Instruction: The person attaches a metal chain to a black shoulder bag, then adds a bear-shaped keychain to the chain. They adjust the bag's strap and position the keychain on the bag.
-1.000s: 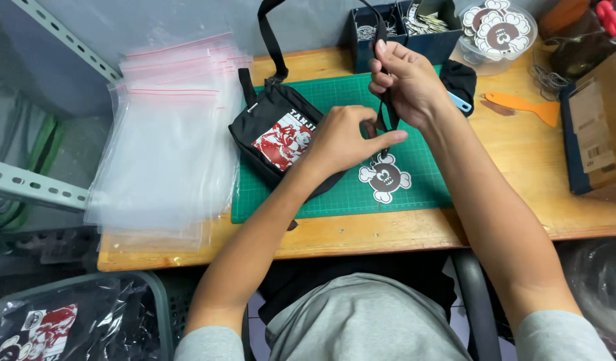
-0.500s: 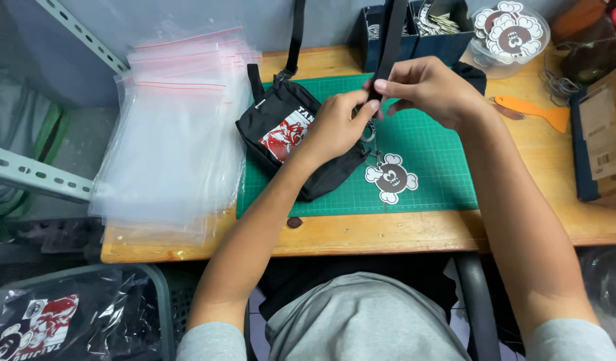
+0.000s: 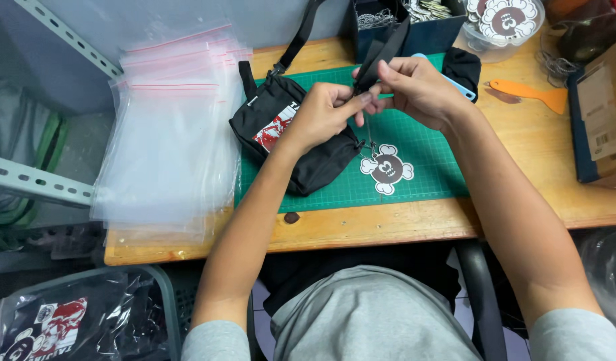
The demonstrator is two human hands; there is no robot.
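Note:
A small black bag [image 3: 274, 130] with a red and white print lies on the green cutting mat [image 3: 428, 180]. Its black strap [image 3: 383, 57] rises between my hands. My left hand [image 3: 324, 113] and my right hand [image 3: 415, 87] meet above the mat, both pinching the strap where a thin chain hangs. At the chain's lower end a brown and white skull-shaped tag [image 3: 387, 168] rests on the mat, just right of the bag.
A stack of clear zip bags [image 3: 167, 140] lies at the table's left end. At the back stand a dark box [image 3: 415, 23] with chains, a tub of skull tags [image 3: 505, 20] and an orange scraper [image 3: 532, 93]. A cardboard box [image 3: 602, 120] sits at the right. A bin of packed bags [image 3: 60, 321] is below left.
My hands have come closer together on the strap, and the left hand has left the bag's front. The skull tag now hangs by its chain from the strap.

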